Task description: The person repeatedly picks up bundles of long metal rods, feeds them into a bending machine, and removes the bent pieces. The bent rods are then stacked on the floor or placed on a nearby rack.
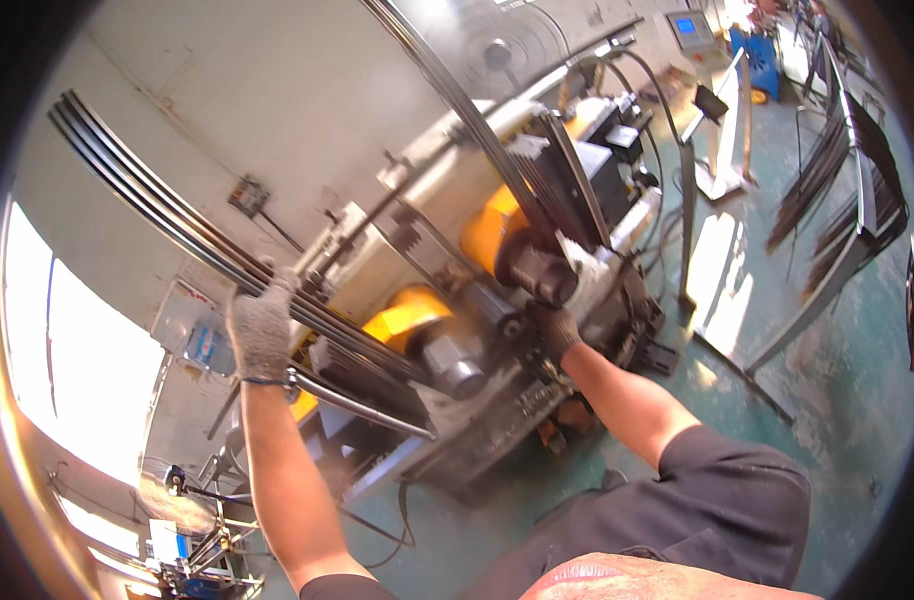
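My left hand [261,328], in a grey knit glove, is closed around a bundle of long, thin metal rods [157,205]. The rods slant from the upper left down into the machine [497,410]. My right hand [554,330], in a darker glove, is at the front of the machine, just below a dark cylinder [542,275]; its fingers are hidden, so its grip does not show. Between the hands are a second, silver cylinder [452,362] and two yellow guards [409,315]. Another set of long rods [467,100] rises from the machine's right half.
A large fan [497,52] stands behind the machine by the wall. A control box with a blue screen [687,30] is at the back right. Dark strips hang on a metal rack [862,180] at the right. A black post [687,230] stands on the green floor.
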`<state>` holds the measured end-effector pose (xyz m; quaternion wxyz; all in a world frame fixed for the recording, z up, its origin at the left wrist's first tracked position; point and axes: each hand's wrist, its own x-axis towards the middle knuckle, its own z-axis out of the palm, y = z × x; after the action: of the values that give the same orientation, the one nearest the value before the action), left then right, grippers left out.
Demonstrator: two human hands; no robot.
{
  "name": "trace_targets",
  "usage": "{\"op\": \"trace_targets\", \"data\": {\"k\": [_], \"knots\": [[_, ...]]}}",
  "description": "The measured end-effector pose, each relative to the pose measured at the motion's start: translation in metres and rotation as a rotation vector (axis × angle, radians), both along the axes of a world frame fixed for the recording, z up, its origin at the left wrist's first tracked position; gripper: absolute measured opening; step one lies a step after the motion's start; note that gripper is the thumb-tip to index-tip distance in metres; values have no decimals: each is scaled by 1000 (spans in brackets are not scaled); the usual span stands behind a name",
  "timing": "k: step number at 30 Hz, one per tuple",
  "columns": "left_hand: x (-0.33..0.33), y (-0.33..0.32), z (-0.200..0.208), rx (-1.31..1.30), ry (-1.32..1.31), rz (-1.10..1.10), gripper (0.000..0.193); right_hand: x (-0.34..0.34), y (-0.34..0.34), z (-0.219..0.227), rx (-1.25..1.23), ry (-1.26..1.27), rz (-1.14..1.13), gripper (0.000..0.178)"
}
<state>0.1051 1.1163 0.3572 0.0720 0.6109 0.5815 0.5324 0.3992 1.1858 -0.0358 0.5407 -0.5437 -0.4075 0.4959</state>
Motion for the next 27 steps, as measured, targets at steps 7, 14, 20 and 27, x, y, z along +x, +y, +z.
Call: {"op": "trace_targets", "data": {"k": [7,14,20,27], "knots": [[18,-10,14,-52,17,27,31,0,20,-18,-81,350,21,34],[89,-96,1,62,-52,167,30,30,-41,4,-5,508,-151,31],[67,-224,-72,153,-301,177,35,153,-160,-5,30,259,-180,15],[182,-285,-270,-353,-637,154,34,430,-281,22,163,-306,-657,9]]}}
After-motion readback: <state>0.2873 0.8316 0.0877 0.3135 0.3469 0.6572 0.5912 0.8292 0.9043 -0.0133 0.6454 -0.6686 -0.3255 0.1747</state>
